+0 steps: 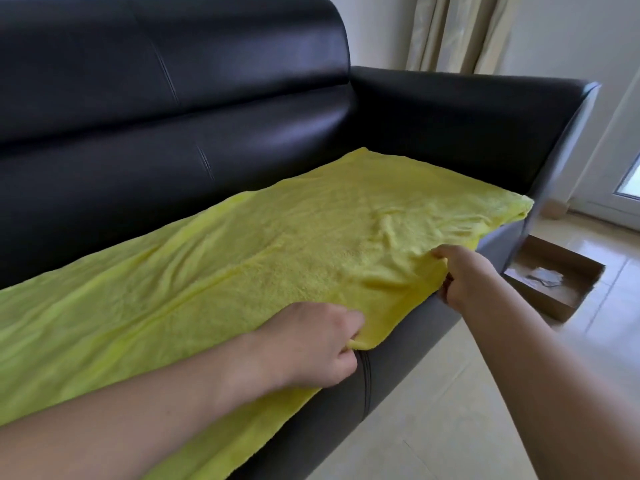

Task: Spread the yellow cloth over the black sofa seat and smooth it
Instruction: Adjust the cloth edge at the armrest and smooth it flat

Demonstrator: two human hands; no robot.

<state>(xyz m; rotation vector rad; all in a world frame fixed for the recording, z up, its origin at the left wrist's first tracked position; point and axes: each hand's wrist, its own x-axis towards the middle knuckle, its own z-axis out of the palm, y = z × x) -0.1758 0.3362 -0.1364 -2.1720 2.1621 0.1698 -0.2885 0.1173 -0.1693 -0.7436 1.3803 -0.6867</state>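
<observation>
A yellow fleecy cloth (277, 244) lies along the seat of the black leather sofa (173, 98), reaching from the left edge of view to the right armrest. It shows soft wrinkles in the middle and near the front right. My left hand (311, 344) pinches the cloth's front edge where it hangs over the seat front. My right hand (464, 275) grips the same front edge further right, thumb on top, fingers tucked under the cloth.
The sofa's right armrest (485, 109) bounds the cloth's far end. An open cardboard box (554, 278) with scraps inside sits on the tiled floor (433, 410) right of the sofa. Curtains (460, 32) and a glass door (623, 168) stand behind.
</observation>
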